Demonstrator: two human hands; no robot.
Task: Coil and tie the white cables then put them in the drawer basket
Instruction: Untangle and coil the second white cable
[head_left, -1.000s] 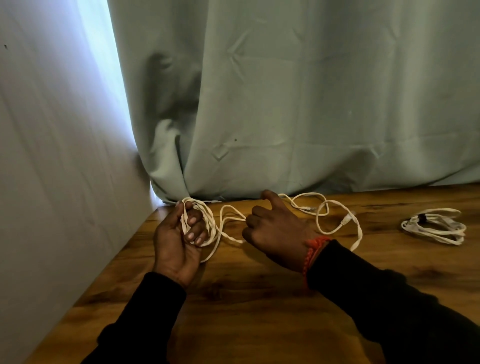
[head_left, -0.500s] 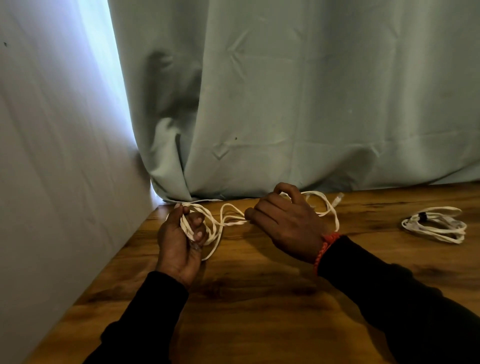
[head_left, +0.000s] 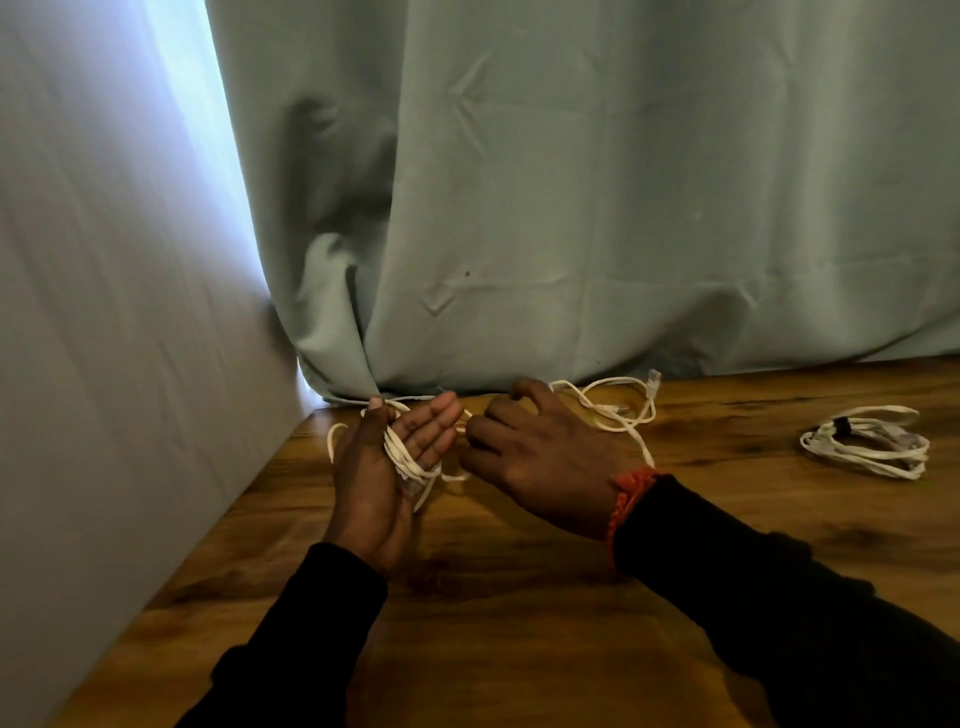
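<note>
Left hand (head_left: 387, 467), fingers straight, carries white cable (head_left: 410, 462) loops across its palm; right hand (head_left: 540, 457) pinches the cable's strand above the wooden table (head_left: 519, 623).

The brown wooden tabletop (head_left: 519, 649) shows dark grain and a soft sheen. The pale green cloth curtain (head_left: 623, 208) looks matt and creased. The white plastic-looking cable (head_left: 613, 410) is smooth, with a clear plastic connector (head_left: 653, 378). An orange braided thread bracelet (head_left: 626, 499) looks rough; black sleeves (head_left: 779, 623) are matt cloth.

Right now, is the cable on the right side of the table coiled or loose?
Coiled: the cable lies in a flat bundle, with a dark tie around it.
</note>
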